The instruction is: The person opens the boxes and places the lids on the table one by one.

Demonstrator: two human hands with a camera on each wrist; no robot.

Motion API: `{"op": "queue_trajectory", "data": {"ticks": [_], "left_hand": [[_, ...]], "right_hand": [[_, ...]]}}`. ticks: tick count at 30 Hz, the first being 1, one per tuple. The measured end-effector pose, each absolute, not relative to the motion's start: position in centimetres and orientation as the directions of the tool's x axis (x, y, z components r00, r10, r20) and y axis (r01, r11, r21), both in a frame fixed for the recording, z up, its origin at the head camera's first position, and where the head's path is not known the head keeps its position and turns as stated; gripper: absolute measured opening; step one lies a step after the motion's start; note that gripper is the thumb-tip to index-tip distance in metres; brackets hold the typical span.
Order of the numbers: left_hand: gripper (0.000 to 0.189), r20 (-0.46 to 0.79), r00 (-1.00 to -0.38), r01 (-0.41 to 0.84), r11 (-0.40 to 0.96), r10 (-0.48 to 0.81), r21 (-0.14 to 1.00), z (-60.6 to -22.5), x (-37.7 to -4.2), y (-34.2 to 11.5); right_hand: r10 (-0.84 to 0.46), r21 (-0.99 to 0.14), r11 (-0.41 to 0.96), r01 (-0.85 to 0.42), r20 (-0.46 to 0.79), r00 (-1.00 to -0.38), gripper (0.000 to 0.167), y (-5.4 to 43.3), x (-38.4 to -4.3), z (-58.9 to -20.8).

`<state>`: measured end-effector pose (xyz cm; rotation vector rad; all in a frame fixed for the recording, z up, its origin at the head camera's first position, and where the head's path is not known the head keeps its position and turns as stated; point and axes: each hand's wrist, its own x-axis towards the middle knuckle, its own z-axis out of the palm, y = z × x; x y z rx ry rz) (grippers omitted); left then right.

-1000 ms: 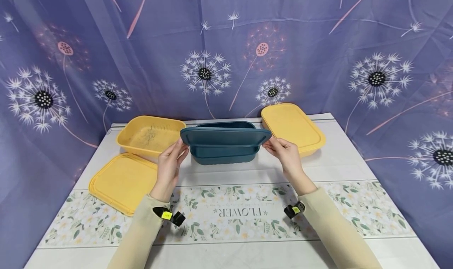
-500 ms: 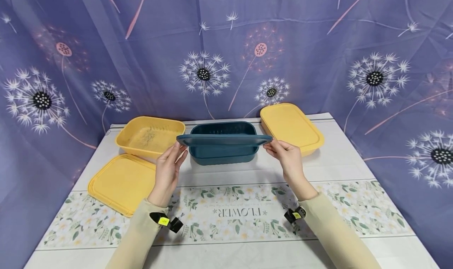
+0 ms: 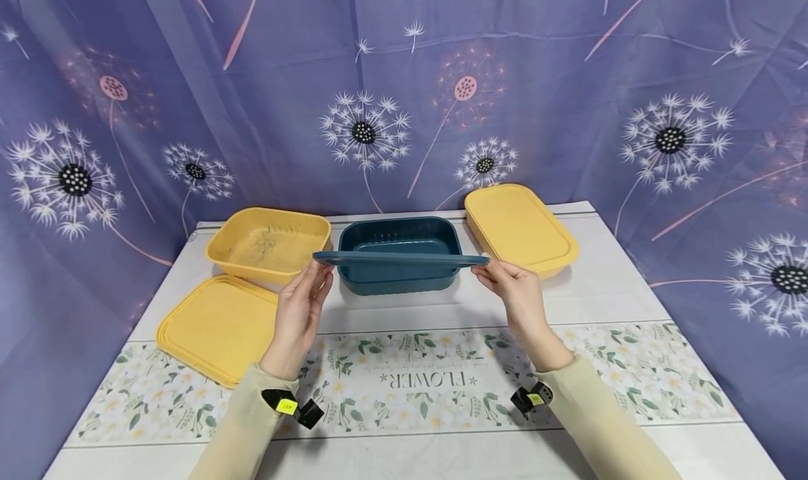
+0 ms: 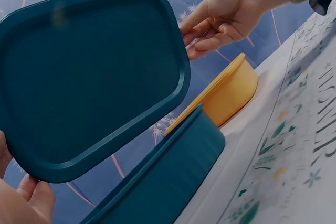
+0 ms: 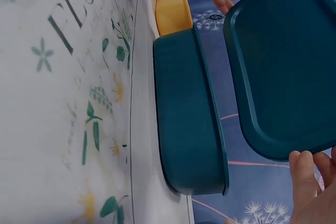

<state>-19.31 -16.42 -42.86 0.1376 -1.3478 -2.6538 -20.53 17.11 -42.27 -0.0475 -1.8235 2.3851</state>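
Observation:
A dark teal lid (image 3: 404,259) is held up by its two short ends, edge-on in the head view, in front of and above the dark teal container (image 3: 399,281). My left hand (image 3: 300,311) pinches the lid's left end; my right hand (image 3: 519,299) pinches its right end. Both wrist views show the rimmed underside of the lid (image 4: 94,77), apart from the container (image 5: 189,114). The container stands uncovered on the table, its inside partly hidden behind the lid.
Left of the teal container stands an uncovered yellow container (image 3: 268,241), with a yellow lid (image 3: 221,329) lying before it. At right is a yellow container with its lid on (image 3: 522,227). A patterned cloth (image 3: 429,382) covers the table; a purple curtain (image 3: 404,150) hangs behind.
The lid has tilted from showing a broad face to nearly edge-on and come slightly lower and nearer. Both hands keep their hold on its ends.

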Motion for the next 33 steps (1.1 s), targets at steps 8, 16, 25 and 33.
{"op": "queue_trajectory", "data": {"ticks": [8,16,25,33], "left_hand": [[0.021,-0.013,-0.990,0.070,-0.573,-0.140,0.817,-43.4,-18.7,-16.4],[0.022,-0.069,-0.989,0.020,-0.588,-0.129,0.809,-43.9,-18.2,-16.2],[0.018,-0.104,-0.991,-0.029,-0.627,-0.083,0.779,-44.6,-17.9,-16.5],[0.019,-0.145,-0.987,-0.064,-0.642,-0.073,0.764,-45.1,-17.6,-16.6]], "right_hand": [[0.130,-0.964,-0.248,-0.092,0.062,-0.990,0.023,17.5,-19.8,-42.7],[0.134,-0.974,-0.219,-0.066,0.037,-0.990,0.025,17.9,-19.1,-43.2],[0.129,-0.977,-0.211,-0.030,0.003,-0.992,0.023,18.1,-18.7,-43.7],[0.116,-0.977,-0.211,-0.017,-0.008,-0.993,0.025,18.2,-18.5,-44.1]]}}
